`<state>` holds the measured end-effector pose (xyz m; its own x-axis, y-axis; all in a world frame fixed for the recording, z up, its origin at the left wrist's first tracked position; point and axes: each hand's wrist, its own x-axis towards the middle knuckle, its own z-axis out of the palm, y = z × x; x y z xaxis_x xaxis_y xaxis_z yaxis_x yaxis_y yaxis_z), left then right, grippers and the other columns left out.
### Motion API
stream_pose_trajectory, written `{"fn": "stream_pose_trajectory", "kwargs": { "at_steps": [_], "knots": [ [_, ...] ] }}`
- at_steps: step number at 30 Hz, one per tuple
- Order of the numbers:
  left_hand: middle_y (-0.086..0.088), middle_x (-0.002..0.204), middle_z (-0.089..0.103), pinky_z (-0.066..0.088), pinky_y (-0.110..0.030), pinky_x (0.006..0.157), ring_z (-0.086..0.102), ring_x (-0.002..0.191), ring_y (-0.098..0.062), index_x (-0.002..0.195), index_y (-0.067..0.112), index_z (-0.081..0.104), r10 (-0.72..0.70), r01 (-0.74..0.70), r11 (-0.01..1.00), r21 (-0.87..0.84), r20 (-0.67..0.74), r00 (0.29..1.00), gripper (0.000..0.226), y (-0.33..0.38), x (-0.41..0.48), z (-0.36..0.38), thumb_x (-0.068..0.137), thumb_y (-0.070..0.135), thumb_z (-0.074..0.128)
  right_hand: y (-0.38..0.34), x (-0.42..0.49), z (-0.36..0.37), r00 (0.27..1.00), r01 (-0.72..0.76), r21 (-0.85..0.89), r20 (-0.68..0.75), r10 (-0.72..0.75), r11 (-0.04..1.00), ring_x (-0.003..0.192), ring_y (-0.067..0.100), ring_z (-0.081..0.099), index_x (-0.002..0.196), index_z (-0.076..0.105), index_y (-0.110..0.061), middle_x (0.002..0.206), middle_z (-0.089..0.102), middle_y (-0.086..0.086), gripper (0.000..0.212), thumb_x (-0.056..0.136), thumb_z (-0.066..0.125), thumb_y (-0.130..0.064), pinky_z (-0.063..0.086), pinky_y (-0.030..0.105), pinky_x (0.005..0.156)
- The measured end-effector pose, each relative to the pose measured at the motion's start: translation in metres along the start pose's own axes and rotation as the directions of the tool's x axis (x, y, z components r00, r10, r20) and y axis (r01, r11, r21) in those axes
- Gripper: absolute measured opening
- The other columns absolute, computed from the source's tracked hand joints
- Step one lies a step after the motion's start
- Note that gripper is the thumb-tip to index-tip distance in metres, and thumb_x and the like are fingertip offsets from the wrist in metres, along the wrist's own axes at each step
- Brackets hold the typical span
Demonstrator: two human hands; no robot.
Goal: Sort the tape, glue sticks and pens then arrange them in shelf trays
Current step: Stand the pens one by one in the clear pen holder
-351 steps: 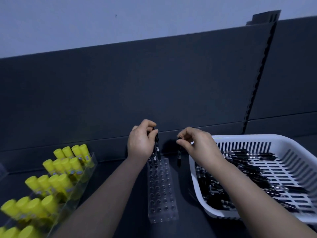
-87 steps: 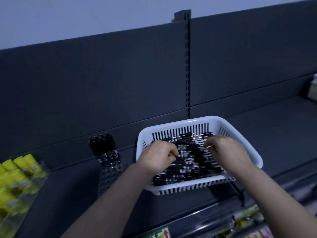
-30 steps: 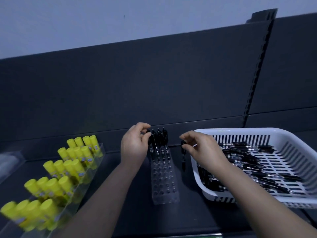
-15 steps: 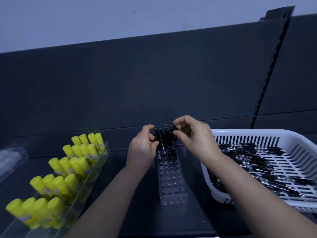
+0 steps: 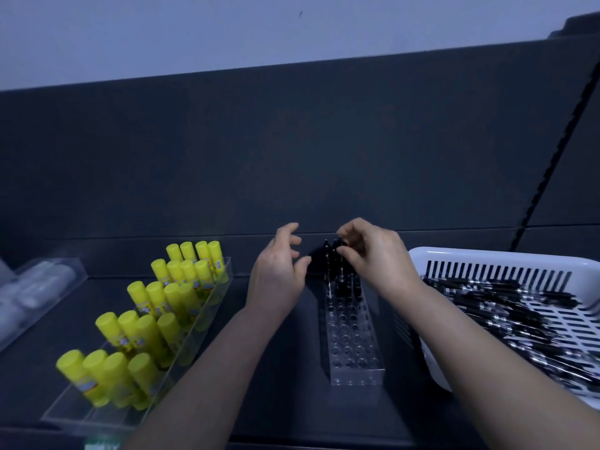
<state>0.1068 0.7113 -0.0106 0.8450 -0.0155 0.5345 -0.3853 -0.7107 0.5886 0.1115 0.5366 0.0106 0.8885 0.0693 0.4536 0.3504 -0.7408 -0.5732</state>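
Observation:
A clear pen rack [image 5: 352,339] full of holes lies on the dark shelf, with several black pens [image 5: 334,264] standing upright at its far end. My right hand [image 5: 373,254] pinches the top of one of those upright pens with fingertips and thumb. Just left of the pens, my left hand [image 5: 281,271] hovers with fingers spread and holds nothing. A white slotted basket [image 5: 487,259] at the right holds a heap of black pens [image 5: 519,306]. Yellow glue sticks [image 5: 152,306] stand in rows in a clear tray [image 5: 81,414] at the left.
A second clear tray [image 5: 39,287] with pale rolls inside lies at the far left. The dark shelf back panel [image 5: 292,157] rises right behind the pens. A notched upright post [image 5: 552,164] runs up at the right.
My left hand has let go of the pens and drawn back to the left with fingers spread. My right hand stays pinched on a pen top at the rack's far end.

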Motion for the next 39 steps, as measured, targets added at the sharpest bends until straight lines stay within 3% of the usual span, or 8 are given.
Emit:
{"fn": "stream_pose_trajectory", "kwargs": {
  "at_steps": [10,16,21,25,28,33,39],
  "knots": [
    [0.002,0.116,0.061,0.045,-0.028,0.088,0.061,0.095,-0.014,0.134,0.014,0.046,0.008,-0.009,1.0,0.023,0.037,0.999,0.05,0.002,0.0,-0.002,0.086,0.007,0.062,0.008,-0.006,0.014,0.991,-0.037,-0.116,0.125,0.052,0.993,0.096,0.017,0.064,0.109,0.059,-0.025,0.099,0.07,-0.006,0.028,0.084,0.07,-0.019,0.051,0.034,0.083],
    [0.001,0.121,0.061,0.044,-0.024,0.089,0.059,0.103,-0.014,0.132,0.014,0.05,0.039,-0.041,0.998,0.05,0.044,0.998,0.046,0.005,0.001,-0.005,0.088,0.007,0.059,0.008,-0.012,0.012,0.989,-0.056,-0.167,0.126,0.078,0.984,0.098,0.019,0.064,0.114,0.056,-0.026,0.103,0.069,-0.006,0.034,0.083,0.07,-0.023,0.051,0.034,0.082],
    [0.003,0.142,0.047,0.034,-0.038,0.108,0.033,0.132,-0.017,0.141,0.019,0.044,0.084,-0.123,0.968,0.219,0.178,0.98,0.046,0.019,0.006,0.004,0.096,0.029,0.051,0.009,-0.023,-0.013,1.0,0.012,-0.265,-0.009,-0.015,0.964,0.094,0.018,0.064,0.108,0.061,-0.025,0.1,0.07,-0.008,0.023,0.085,0.064,-0.019,0.048,0.03,0.071],
    [0.004,0.151,0.031,0.024,-0.042,0.114,0.017,0.138,-0.017,0.142,0.025,0.041,0.057,-0.151,0.93,0.336,0.274,0.96,0.05,0.029,0.003,0.014,0.096,0.045,0.045,0.018,-0.034,-0.029,0.999,-0.01,-0.338,-0.038,-0.003,0.941,0.094,0.022,0.064,0.104,0.063,-0.024,0.099,0.07,-0.006,0.017,0.089,0.056,-0.019,0.045,0.033,0.069],
    [0.001,0.148,0.035,0.027,-0.044,0.112,0.022,0.137,-0.021,0.137,0.022,0.049,0.092,-0.168,0.917,0.361,0.22,0.971,0.047,0.032,-0.002,0.018,0.094,0.042,0.049,0.022,-0.038,-0.031,0.999,-0.019,-0.347,-0.031,0.009,0.938,0.093,0.023,0.064,0.105,0.063,-0.025,0.1,0.07,-0.006,0.018,0.09,0.054,-0.018,0.048,0.034,0.07],
    [-0.004,0.13,0.055,0.044,-0.046,0.094,0.044,0.122,-0.025,0.114,0.015,0.066,0.196,-0.201,0.918,0.341,0.049,0.979,0.035,0.026,-0.012,0.025,0.08,0.024,0.063,0.023,-0.041,-0.027,1.0,-0.024,-0.358,0.002,0.026,0.933,0.094,0.022,0.062,0.106,0.062,-0.028,0.1,0.068,-0.007,0.02,0.091,0.051,-0.019,0.046,0.032,0.07],
    [-0.006,0.132,0.056,0.043,-0.048,0.096,0.044,0.124,-0.026,0.114,0.017,0.068,0.174,-0.193,0.913,0.36,0.086,0.981,0.037,0.022,-0.012,0.026,0.078,0.018,0.061,0.02,-0.037,-0.02,0.999,-0.016,-0.345,0.039,0.031,0.939,0.098,0.02,0.062,0.107,0.062,-0.029,0.102,0.067,-0.007,0.02,0.092,0.051,-0.022,0.045,0.031,0.071]
  ]
}}
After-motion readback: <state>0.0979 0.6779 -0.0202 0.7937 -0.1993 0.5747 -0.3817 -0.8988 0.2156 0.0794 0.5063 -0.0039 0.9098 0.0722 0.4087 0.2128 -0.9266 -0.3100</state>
